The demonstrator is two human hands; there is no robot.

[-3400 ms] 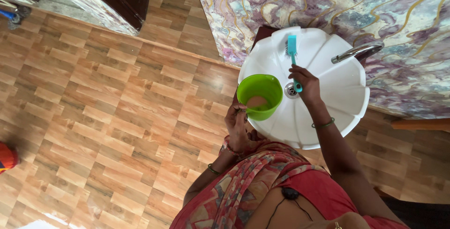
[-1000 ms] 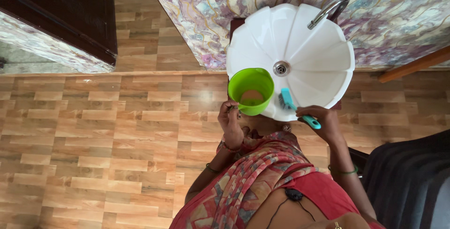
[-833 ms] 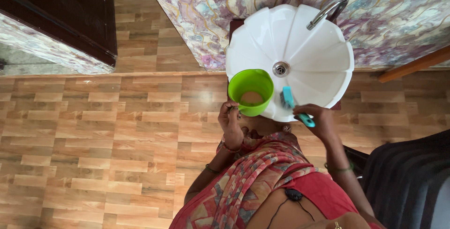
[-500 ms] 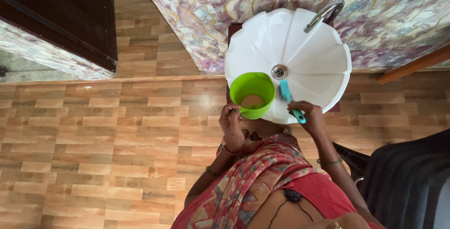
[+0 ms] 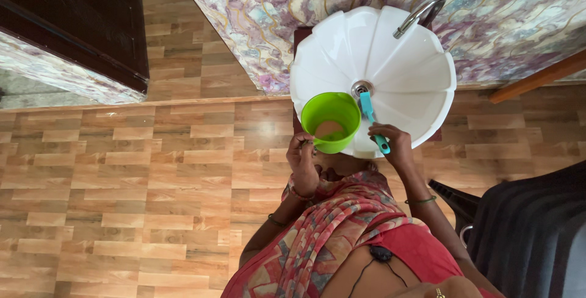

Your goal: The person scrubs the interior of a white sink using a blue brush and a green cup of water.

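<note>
Count from the head view:

- Washbasins: one, white and fluted (image 5: 421,60), set against the marbled wall.
- Taps: one, metal (image 5: 420,14), at the basin's far rim.
- Drains: one (image 5: 359,86), at the basin's centre.
- Mugs: one, green (image 5: 330,121), over the basin's near-left rim, with brownish liquid inside.
- Brushes: one, teal (image 5: 370,115), its head beside the drain.
- Hands: two, a left hand (image 5: 303,162) closed on the mug's handle and a right hand (image 5: 396,150) closed on the brush's handle.
- Green bangles: two seen, one on each forearm.
- Dark chairs: one, at the right edge of the floor.
</note>
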